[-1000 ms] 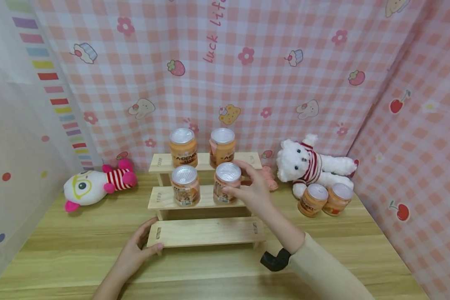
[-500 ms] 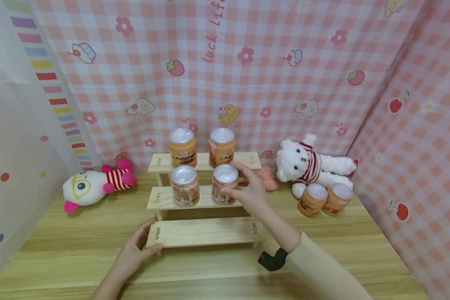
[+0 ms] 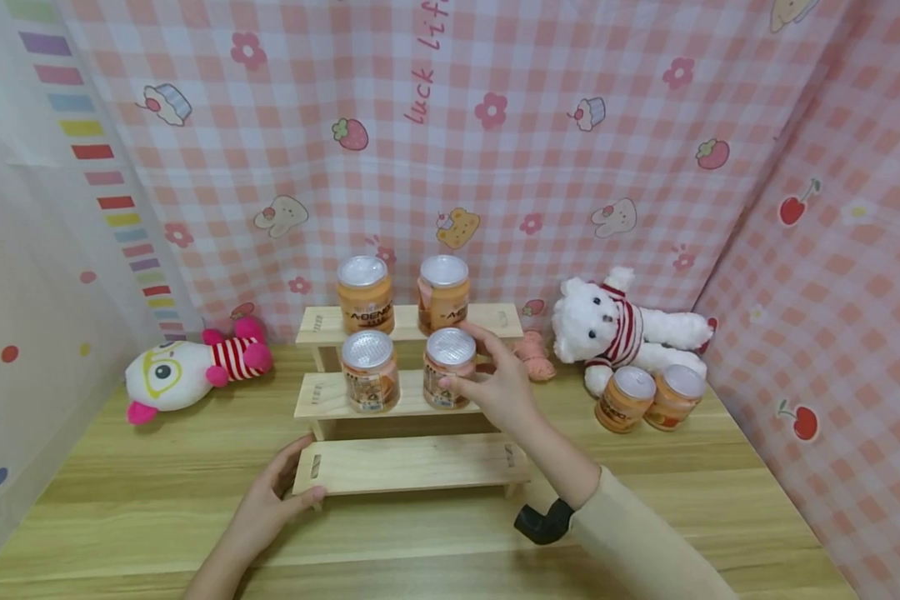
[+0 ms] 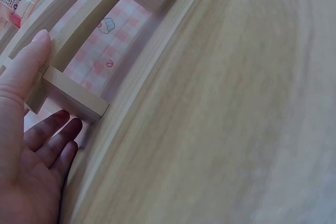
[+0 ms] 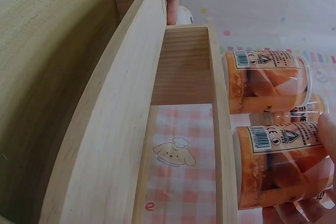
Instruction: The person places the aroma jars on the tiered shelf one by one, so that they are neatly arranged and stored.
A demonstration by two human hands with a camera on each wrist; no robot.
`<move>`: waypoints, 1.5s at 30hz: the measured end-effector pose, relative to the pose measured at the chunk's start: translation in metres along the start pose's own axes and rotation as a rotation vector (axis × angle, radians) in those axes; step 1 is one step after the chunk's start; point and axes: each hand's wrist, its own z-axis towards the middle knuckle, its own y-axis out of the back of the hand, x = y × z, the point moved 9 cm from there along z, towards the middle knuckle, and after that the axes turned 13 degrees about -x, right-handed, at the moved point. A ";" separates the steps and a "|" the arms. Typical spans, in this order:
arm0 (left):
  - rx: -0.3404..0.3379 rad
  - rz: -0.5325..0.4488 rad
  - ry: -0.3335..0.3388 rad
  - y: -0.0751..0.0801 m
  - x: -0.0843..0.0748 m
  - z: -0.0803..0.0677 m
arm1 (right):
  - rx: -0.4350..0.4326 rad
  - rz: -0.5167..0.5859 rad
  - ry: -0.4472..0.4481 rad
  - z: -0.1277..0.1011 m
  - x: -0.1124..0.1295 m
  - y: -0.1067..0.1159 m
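Right hand (image 3: 495,387) still curled round the jar (image 3: 450,367), now settled on the middle step of the wooden rack (image 3: 412,462) near the counter's rear edge; left hand (image 3: 273,496), fingers relaxed, steadies the bottom step as before.

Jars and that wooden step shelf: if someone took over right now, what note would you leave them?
Right hand grips the right jar on the middle step.
Left hand rests on the bottom step's left end.
Done: two jars on the top step, two on the middle.
Left: bottom step bare; two spare jars stand on the table by the white bear.
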 end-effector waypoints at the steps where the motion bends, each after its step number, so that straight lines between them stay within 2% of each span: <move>1: -0.001 0.001 0.002 0.000 0.000 0.000 | 0.002 0.006 -0.003 -0.001 0.000 0.000; 8: -0.001 -0.002 0.016 0.000 0.000 -0.001 | -0.008 0.080 0.004 -0.007 0.006 0.011; 18: 0.008 -0.002 0.018 0.000 -0.001 0.001 | -0.063 0.085 0.035 -0.019 0.000 0.045; 24: 0.011 0.017 0.035 0.000 0.000 0.001 | -0.120 0.020 0.102 -0.023 -0.004 0.071; 29: 0.025 0.015 0.041 -0.001 -0.001 0.001 | -0.172 -0.058 0.112 -0.026 -0.015 0.097; 34: 0.028 0.012 0.045 -0.001 0.000 0.001 | -0.187 -0.149 0.097 -0.030 -0.009 0.120; 38: 0.027 0.014 0.040 -0.001 0.000 0.001 | -0.221 -0.243 0.081 -0.031 -0.032 0.145; 41: 0.021 0.016 0.027 0.000 0.000 0.001 | -0.250 -0.258 0.061 -0.032 -0.057 0.164; 45: 0.014 0.004 0.012 0.000 0.000 0.001 | -0.264 -0.271 0.032 -0.036 -0.069 0.184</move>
